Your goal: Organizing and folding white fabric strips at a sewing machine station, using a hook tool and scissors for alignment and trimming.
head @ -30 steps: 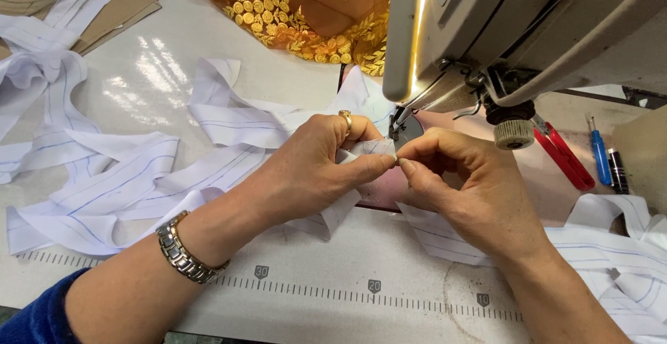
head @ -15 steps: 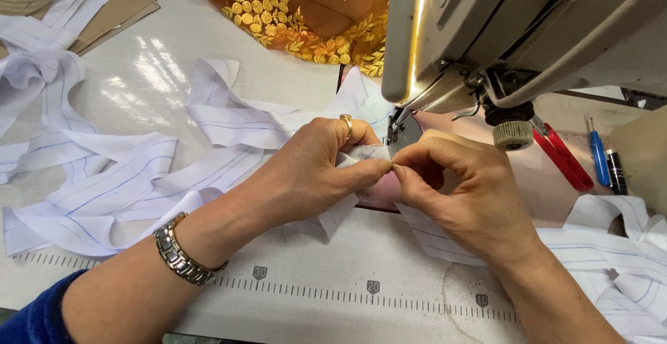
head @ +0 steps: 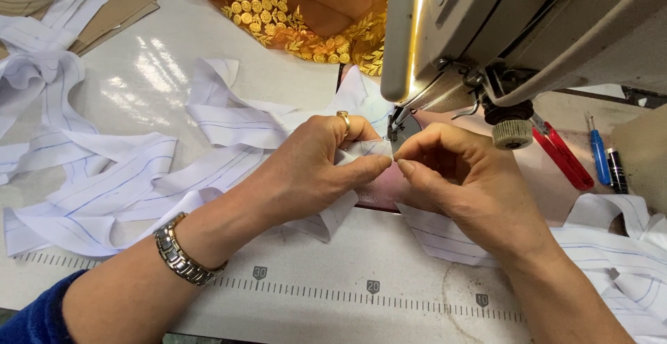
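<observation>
I see my left hand [head: 306, 170] and right hand [head: 465, 184] meeting just in front of the beige metal sewing machine [head: 528, 31], directly below its needle area. Both pinch the end of a long white fabric strip with thin blue lines [head: 365, 151], thumbs and forefingers pressed together on it, fingertips nearly touching. More of this strip trails left of the machine. Red-handled snips [head: 563, 156] lie under the machine's right side, orange gold-embroidered cloth [head: 292, 3] behind-left.

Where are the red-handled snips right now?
In the head view, the red-handled snips lie on the table at right, under the sewing machine, just left of a blue-handled tool, beyond the right hand.
</observation>
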